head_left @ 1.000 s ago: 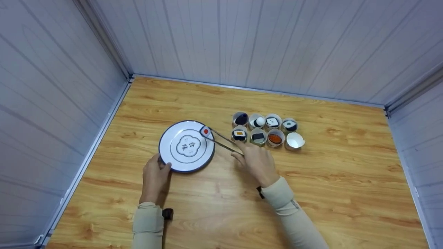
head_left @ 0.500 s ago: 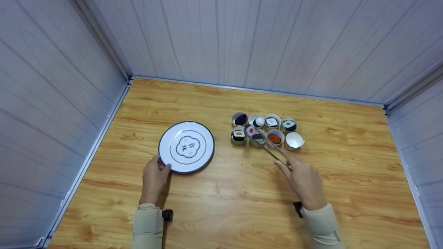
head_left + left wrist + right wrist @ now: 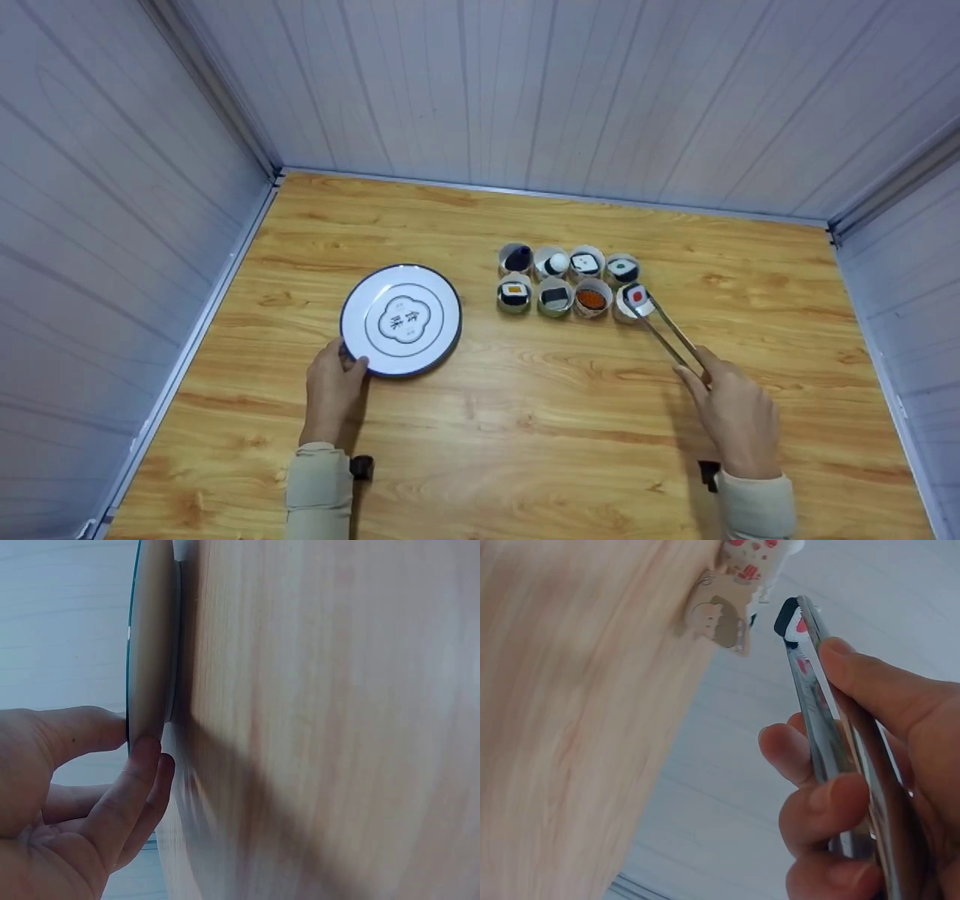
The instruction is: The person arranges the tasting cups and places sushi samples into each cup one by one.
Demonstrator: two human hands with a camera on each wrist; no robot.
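Note:
My left hand (image 3: 331, 386) pinches the near left rim of a white plate (image 3: 442, 319) with a blue edge; in the left wrist view, the thumb is on its top side and fingers (image 3: 124, 802) lie underneath. My right hand (image 3: 739, 412) grips metal tongs (image 3: 679, 341). Between the tongs' tips is a small sushi roll (image 3: 636, 295) with a red centre and a dark wrap. From the head view it appears over a white paper cup (image 3: 624, 313) at the right end of the front row; the right wrist view shows the roll above the printed cup's (image 3: 716, 611) rim.
Two rows of small paper cups stand together, holding sushi-like pieces, among them one orange-red piece (image 3: 592, 299), a white-topped one (image 3: 556, 262) and a dark one (image 3: 517, 259). Pale panel walls (image 3: 420, 90) border the wooden table (image 3: 480, 450).
My right hand has carried the tongs and the red-centred sushi roll from above the plate rightward across the cups to the right-end cup. The left hand stays on the plate.

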